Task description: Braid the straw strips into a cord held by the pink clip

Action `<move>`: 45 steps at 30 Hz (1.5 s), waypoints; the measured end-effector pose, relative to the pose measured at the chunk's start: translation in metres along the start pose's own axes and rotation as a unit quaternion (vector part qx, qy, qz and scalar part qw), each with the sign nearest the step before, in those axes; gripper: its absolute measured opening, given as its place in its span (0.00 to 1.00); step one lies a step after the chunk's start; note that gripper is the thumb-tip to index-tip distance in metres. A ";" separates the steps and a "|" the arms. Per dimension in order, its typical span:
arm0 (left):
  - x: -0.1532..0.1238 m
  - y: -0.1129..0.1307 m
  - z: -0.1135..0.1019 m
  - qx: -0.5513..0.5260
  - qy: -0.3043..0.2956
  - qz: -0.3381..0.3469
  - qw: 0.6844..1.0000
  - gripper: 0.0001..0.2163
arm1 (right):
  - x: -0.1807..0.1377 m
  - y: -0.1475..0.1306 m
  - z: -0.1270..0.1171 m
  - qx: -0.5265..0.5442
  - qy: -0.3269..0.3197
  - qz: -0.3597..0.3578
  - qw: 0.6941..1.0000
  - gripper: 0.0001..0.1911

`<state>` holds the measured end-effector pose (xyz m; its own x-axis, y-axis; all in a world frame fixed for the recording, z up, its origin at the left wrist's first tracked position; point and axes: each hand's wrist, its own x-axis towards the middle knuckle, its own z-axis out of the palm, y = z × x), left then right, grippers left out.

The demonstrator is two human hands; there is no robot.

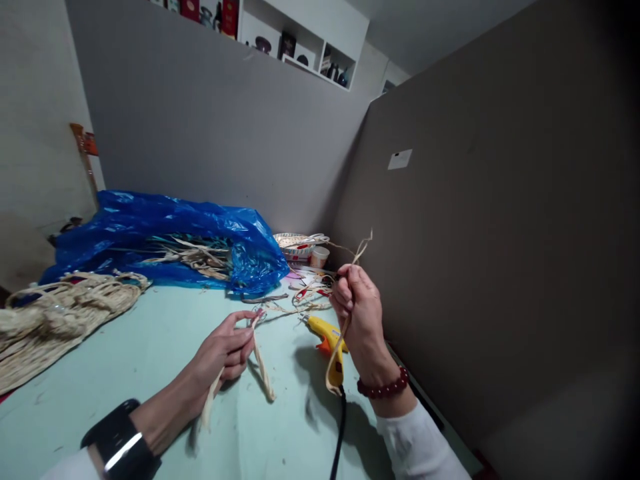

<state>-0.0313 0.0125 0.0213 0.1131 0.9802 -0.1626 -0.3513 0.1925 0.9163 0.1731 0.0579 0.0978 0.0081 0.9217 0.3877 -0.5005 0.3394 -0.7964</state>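
Observation:
My left hand (225,353) pinches a pale twisted straw strand (261,367), one part hanging in front of the fingers and another end trailing below the palm. Raised at the right, my right hand (357,303) is closed around a second straw strand (336,363). Its frayed ends stick up above the fist, and a loop hangs down below. Just behind that loop lies a yellow glue gun (324,328) with an orange trigger and a black cord. Whether the two strands are one piece, I cannot tell.
A blue plastic bag (170,213) with dry straw inside lies at the back left. Woven straw work (70,320) rests at the left edge. A basket (293,241), a paper cup (319,256) and scissors with red handles (303,293) stand at the back. Grey partitions (225,127) enclose the table.

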 end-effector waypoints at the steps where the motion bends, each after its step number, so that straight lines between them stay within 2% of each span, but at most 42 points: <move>1: -0.001 0.000 0.000 0.001 0.024 -0.003 1.000 0.19 | -0.002 0.001 0.001 -0.002 -0.006 0.024 1.000 0.10; 5: -0.002 -0.004 -0.002 0.019 0.088 -0.014 0.996 0.12 | -0.019 0.022 0.012 -0.051 -0.056 0.178 0.981 0.07; 8: 0.001 -0.007 -0.006 0.036 0.085 -0.018 0.996 0.11 | -0.034 0.041 0.022 -0.104 -0.123 0.283 0.946 0.04; 10: 0.005 -0.008 -0.009 0.050 0.077 -0.031 0.995 0.13 | -0.041 0.048 0.025 -0.111 -0.171 0.319 0.926 0.04; 13: 0.010 -0.008 -0.013 0.067 0.068 -0.047 0.994 0.15 | -0.045 0.052 0.025 -0.158 -0.195 0.277 0.928 0.08; 16: 0.010 -0.006 -0.015 0.073 0.053 -0.049 0.995 0.16 | -0.045 0.052 0.023 -0.193 -0.178 0.235 0.936 0.09; 21: 0.004 0.001 -0.008 0.036 0.053 -0.026 0.998 0.15 | -0.046 0.050 0.026 -0.163 -0.173 0.316 0.918 0.14; 26: 0.002 0.002 -0.005 0.039 0.066 -0.025 0.997 0.14 | -0.045 0.050 0.023 -0.157 -0.199 0.303 0.919 0.17; 30: 0.006 -0.001 -0.008 0.077 0.066 -0.026 0.995 0.18 | -0.048 0.055 0.020 -0.267 -0.223 0.221 0.911 0.15; 33: 0.006 -0.002 -0.008 0.091 0.064 -0.031 0.993 0.20 | -0.051 0.058 0.020 -0.399 -0.192 0.111 0.890 0.09; 35: 0.006 -0.002 -0.006 0.097 0.074 -0.031 0.992 0.23 | -0.052 0.059 0.020 -0.437 -0.171 0.066 0.880 0.06; 37: 0.004 -0.001 -0.005 0.105 0.082 -0.029 0.991 0.25 | -0.051 0.059 0.019 -0.434 -0.173 0.072 0.881 0.07; 39: 0.003 -0.002 -0.004 0.117 0.083 -0.024 0.989 0.25 | -0.048 0.060 0.018 -0.418 -0.187 0.109 0.882 0.10; 42: 0.002 -0.002 -0.003 0.132 0.081 -0.012 0.988 0.22 | -0.043 0.062 0.014 -0.403 -0.186 0.152 0.883 0.12; 45: 0.002 -0.001 -0.005 0.136 0.065 -0.019 0.988 0.20 | -0.038 0.064 0.010 -0.391 -0.181 0.165 0.887 0.13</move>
<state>-0.0349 0.0146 0.0181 -0.0045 0.9736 -0.2282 -0.0848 0.2270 0.9702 0.1319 0.0431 0.0364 -0.3772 0.9223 0.0847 0.3313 0.2197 -0.9176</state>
